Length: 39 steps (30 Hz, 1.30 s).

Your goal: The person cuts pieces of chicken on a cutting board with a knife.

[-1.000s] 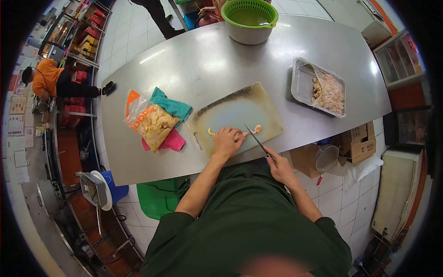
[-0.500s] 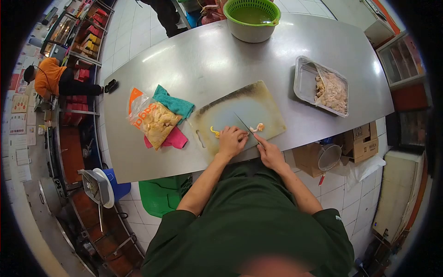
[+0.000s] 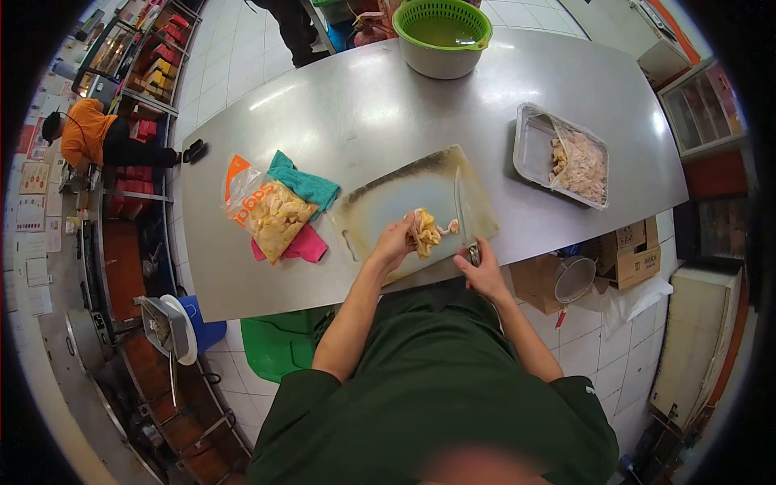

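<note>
My left hand [image 3: 394, 242] is closed on a yellowish piece of meat [image 3: 425, 234] over the middle of the worn cutting board [image 3: 388, 198]. A small pale scrap [image 3: 451, 227] lies just right of that piece. My right hand [image 3: 483, 271] is wrapped round the handle of a knife [image 3: 460, 202], whose blade points away from me above the board's right part. Left of the board sits a plastic bag of pale yellow pieces [image 3: 279, 218], beside a teal cloth [image 3: 303, 179] and a pink cloth [image 3: 310, 243].
A metal tray [image 3: 529, 153] of chopped meat, partly under clear film, stands on the steel table [image 3: 339, 105] at right. A green colander in a pale bowl [image 3: 440, 61] is at the far edge. A person in orange [image 3: 90, 133] stands far left.
My left hand has lifted the yellowish piece off the board. My right hand has moved right with the knife, and the blade has swung upright, away from the piece.
</note>
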Tool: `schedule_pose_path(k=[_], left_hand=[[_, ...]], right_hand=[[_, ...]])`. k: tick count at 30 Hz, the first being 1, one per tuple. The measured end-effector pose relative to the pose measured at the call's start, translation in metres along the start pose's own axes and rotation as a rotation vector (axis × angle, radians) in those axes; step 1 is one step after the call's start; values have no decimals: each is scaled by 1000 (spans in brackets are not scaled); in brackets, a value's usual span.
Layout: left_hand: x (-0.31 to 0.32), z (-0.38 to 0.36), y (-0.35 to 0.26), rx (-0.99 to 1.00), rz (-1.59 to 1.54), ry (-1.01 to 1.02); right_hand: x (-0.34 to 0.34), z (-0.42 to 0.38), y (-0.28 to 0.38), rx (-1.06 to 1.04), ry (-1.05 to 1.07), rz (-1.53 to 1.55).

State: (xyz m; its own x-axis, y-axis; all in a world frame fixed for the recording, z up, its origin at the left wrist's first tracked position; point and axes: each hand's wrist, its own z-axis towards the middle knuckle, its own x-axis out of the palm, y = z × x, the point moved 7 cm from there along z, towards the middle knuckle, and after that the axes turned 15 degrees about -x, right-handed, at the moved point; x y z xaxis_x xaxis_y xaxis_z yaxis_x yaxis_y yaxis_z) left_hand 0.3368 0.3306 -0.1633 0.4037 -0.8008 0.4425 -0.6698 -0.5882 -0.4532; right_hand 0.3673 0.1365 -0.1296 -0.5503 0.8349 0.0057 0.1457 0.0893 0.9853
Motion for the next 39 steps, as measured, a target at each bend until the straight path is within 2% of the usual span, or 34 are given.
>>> schedule_pose_path(k=[2,3,5,9,11,12,14,15,17,18,20,21,23,26,27,30,34,36,39], left_hand=[[18,-7,2,-17,-177,222],[23,-10,5,-20,-177,222],[26,-20,-9,257,-132,192],[-13,-11,-8,304,-251,80],[-38,-16,1,356,-358,-19],[-43,-18,6,354,-360,-25],[-66,-29,18,342,-127,-386],[-73,-34,24,339,-128,-387],[-75,-58,7,543,739,-784],[-68,-66,1,539,733,-786],[-39,-92,-16,760,1076,-1039],[-39,-84,-16,754,1068,-1045],[-25,-62,-18,927,1067,-793],[-26,-45,-15,819,1180,-814],[-29,-44,-14,817,1181,-814],[-37,-46,-7,784,1202,-806],[-37,-51,-6,882,1158,-814],[-34,-55,-7,924,1125,-832],[-31,-57,-5,1005,1081,-825]], right_hand=[[14,17,9,-141,-89,30],[20,22,10,-138,-91,31],[34,34,10,-87,-13,-11],[23,55,0,-42,-93,26],[16,72,9,-265,-100,-115],[17,78,8,-261,-96,-113],[18,88,15,-325,-63,-300],[17,87,16,-322,-62,-300],[6,83,20,-306,-141,-437],[2,76,19,-303,-135,-439],[2,51,5,-168,28,-423],[2,38,2,-166,38,-426],[14,17,-10,-136,214,-482],[38,8,12,-65,359,-608],[40,8,9,-131,352,-637],[29,15,12,-123,305,-746],[33,11,13,-190,318,-784],[49,4,14,-195,482,-846],[57,2,12,-263,506,-888]])
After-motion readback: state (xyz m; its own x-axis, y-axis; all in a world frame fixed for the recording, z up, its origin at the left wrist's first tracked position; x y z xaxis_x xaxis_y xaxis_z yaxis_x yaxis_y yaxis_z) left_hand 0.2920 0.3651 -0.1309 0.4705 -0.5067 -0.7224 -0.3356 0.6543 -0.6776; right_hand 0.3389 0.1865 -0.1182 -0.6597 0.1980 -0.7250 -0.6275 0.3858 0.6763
